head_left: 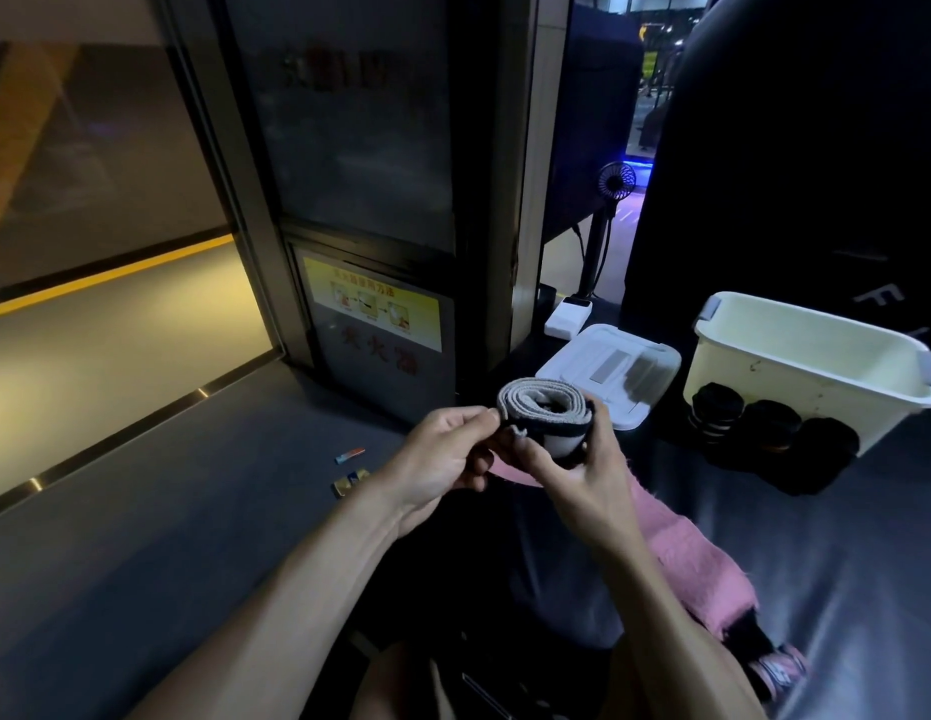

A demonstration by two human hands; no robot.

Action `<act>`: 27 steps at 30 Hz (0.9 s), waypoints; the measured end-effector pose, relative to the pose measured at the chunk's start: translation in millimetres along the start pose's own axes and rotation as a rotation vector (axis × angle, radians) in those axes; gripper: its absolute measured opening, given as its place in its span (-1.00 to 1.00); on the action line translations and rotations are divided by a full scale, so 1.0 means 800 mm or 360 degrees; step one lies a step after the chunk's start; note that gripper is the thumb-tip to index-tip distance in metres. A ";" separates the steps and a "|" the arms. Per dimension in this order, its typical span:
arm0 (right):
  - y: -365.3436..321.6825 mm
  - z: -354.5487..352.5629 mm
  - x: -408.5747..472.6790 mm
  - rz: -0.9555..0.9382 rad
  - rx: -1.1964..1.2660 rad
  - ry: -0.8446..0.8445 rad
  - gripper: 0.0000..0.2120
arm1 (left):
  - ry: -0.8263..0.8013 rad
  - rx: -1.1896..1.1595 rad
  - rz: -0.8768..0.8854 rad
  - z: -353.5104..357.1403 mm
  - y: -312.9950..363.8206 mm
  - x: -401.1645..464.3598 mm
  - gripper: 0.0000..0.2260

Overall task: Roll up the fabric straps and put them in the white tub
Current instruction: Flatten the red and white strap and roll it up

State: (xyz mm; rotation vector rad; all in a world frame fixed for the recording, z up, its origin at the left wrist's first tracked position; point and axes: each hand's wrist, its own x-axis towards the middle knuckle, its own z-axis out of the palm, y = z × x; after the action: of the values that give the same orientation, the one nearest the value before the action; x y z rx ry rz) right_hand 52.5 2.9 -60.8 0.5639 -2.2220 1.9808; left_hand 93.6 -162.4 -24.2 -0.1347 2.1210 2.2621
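Note:
A grey fabric strap (544,410) with a dark band is wound into a loose oval roll and held in the air in front of me. My left hand (442,459) pinches its left end between thumb and fingers. My right hand (572,472) grips the roll from below and the right, fingers curled round it. The white tub (816,356) stands tilted at the right, its opening facing me. Three dark rolled straps (770,426) lie on the dark surface against the tub's front wall. A pink strap (697,558) lies under my right forearm.
The tub's white lid (614,366) lies flat left of the tub, with a small white box (570,317) behind it. A small black fan (614,184) stands on a pole at the back. Two small items (351,467) lie on the grey floor at the left.

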 end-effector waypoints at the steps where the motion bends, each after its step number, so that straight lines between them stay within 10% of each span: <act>1: 0.001 0.002 -0.001 0.0001 -0.0018 0.0041 -0.45 | -0.0008 0.0042 0.0022 0.000 0.000 0.000 -0.72; 18: 0.000 0.002 0.000 0.0145 0.0050 0.0212 -0.90 | -0.0215 0.0516 0.0049 0.000 0.031 0.005 -0.68; 27: -0.004 -0.004 0.001 0.0045 0.0143 -0.0018 -0.66 | 0.0015 0.0268 -0.0094 -0.001 0.009 0.010 -0.67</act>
State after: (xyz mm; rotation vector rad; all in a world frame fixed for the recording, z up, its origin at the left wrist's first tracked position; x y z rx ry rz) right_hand 52.7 5.6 -57.4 0.5583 -2.1683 2.1053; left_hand 85.2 -164.0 -17.9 -0.1998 2.2684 2.0445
